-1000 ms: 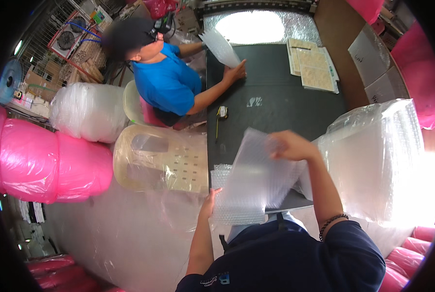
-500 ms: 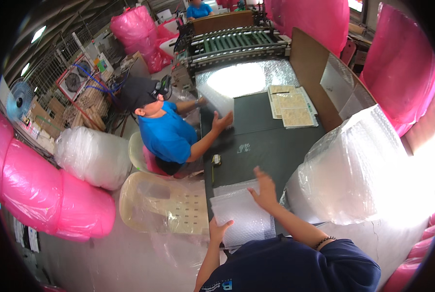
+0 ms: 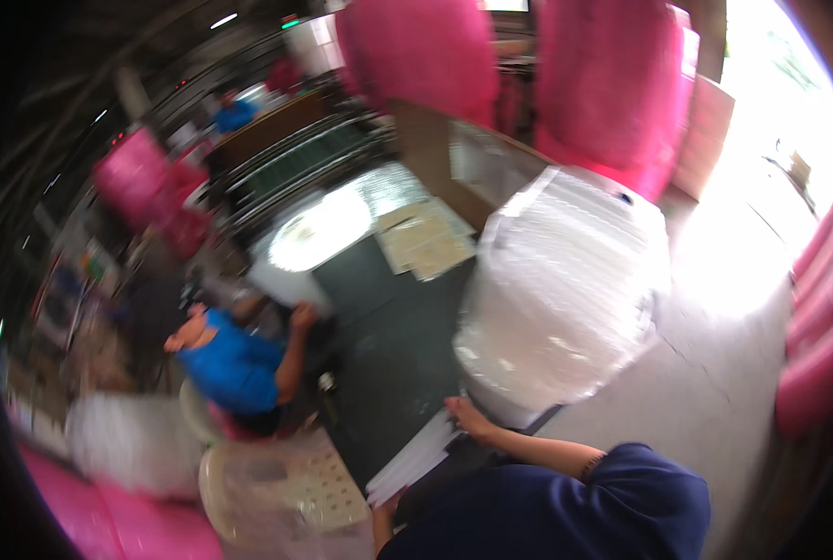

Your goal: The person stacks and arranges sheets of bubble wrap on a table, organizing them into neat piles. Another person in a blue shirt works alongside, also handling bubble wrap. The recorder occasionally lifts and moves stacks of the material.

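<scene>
A thin stack of whitish bubble-wrap sheets (image 3: pixel 411 459) is tilted on its edge at the near end of the dark table (image 3: pixel 393 355). At its far right end my right hand (image 3: pixel 471 418) is closed, gripping the stack. My left hand (image 3: pixel 386 510) grips the near left end, its fingers partly hidden by the sheets and my dark shirt. Motion blur softens the whole picture.
A co-worker in blue (image 3: pixel 235 364) sits at the table's left, holding a pale sheet (image 3: pixel 291 285). Yellowish papers (image 3: pixel 424 241) and a tape measure (image 3: pixel 329 383) lie on it. A big bubble-wrap bundle (image 3: pixel 566 280) stands right; a cream chair (image 3: pixel 286 485) stands left.
My right hand has come down from above the sheets and now grips them. The stack, earlier lying flat, is tilted up between both hands. My view has swung to the right.
</scene>
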The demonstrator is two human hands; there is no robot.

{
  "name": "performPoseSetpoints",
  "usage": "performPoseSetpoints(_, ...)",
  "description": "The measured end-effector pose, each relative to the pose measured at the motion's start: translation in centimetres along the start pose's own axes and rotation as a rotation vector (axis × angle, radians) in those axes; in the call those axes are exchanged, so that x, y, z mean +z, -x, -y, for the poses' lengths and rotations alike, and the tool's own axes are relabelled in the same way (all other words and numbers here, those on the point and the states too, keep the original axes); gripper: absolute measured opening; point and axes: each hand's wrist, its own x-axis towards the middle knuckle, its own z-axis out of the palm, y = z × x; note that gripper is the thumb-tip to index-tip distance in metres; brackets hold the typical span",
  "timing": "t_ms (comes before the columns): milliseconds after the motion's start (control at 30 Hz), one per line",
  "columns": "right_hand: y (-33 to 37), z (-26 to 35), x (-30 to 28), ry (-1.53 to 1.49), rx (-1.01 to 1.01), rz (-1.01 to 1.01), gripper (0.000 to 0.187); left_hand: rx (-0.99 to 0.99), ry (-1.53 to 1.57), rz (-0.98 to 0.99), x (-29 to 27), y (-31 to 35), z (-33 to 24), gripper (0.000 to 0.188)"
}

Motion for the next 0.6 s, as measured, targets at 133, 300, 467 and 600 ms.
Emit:
performPoseSetpoints(133, -0.9, -6.5, -4.1, 0.807, 0.147, 0.17, 0.034, -0.022, -0.301, 0.166, 0.7, 2.5, 4.2, 0.051)
performPoseSetpoints(300, 3.0, -11.1, -9.1, 1.217, 0.267, 0.547, 0.033, 0.069, -0.58, 0.357, 0.3, 1.8, 8.0, 0.051)
performPoseSetpoints(467, 3.2, -13.3, -11.3, 1.373, 0.446, 0.705, 0.033, 0.013, -0.618, 0.727, -0.6, 0.2, 9.7, 0.048)
performPoseSetpoints(600, 2.9, -12.0, -10.6, 1.529, 0.333, 0.959, 0.035, 0.07, -0.706, 0.805, -2.1, 2.0, 11.3, 0.046)
